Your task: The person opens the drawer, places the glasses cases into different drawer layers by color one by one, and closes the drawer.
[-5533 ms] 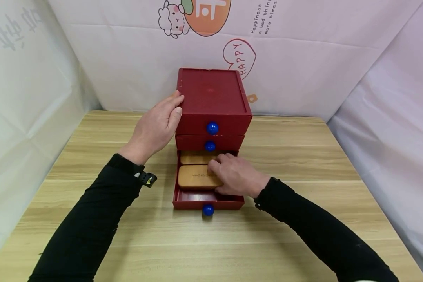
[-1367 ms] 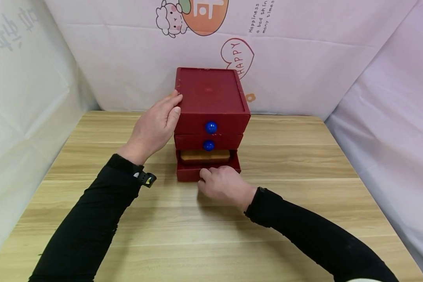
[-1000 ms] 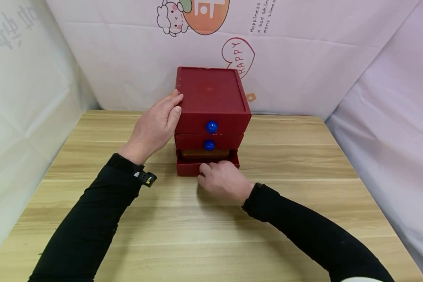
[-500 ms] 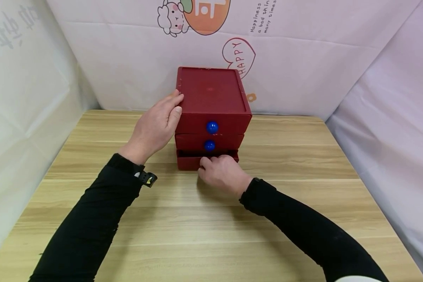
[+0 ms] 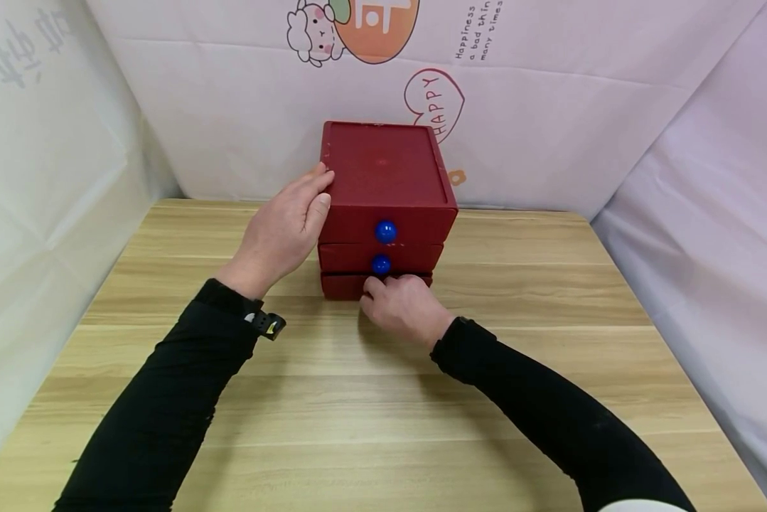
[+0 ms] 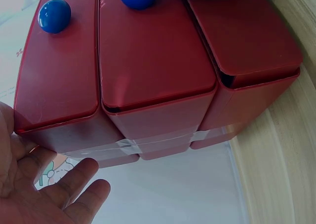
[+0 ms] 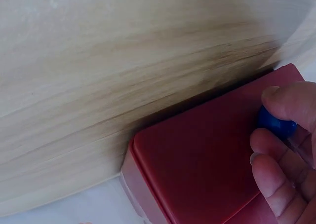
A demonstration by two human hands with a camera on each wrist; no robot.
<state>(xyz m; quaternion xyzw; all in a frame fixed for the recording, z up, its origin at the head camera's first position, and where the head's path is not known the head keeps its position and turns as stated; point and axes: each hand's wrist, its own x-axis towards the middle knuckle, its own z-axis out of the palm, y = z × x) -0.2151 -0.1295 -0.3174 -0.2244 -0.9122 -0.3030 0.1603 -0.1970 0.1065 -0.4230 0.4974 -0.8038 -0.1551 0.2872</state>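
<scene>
A dark red three-drawer box [image 5: 383,167] stands at the back middle of the table. My left hand [image 5: 282,231] rests on its upper left side, fingers extended along the wall and over the top edge. In the left wrist view the fingers [image 6: 81,179] look spread and hold nothing. My right hand [image 5: 405,306] is at the bottom drawer [image 5: 341,287], pinching its blue knob [image 7: 276,123] between thumb and fingers. That drawer sticks out slightly, with a narrow gap at its side. The upper two drawers are closed, each with a blue knob [image 5: 386,231].
The wooden table [image 5: 332,427] extends in front and to both sides. White printed cloth [image 5: 537,128] hangs close behind the box, and more cloth flanks the table left and right. Clear tape [image 6: 131,146] runs across the box's side.
Earlier the bottom drawer stood well out, with my right hand on tan cases inside. The right hand then took the knob and slid the drawer inward, hiding the cases. My left hand stayed put.
</scene>
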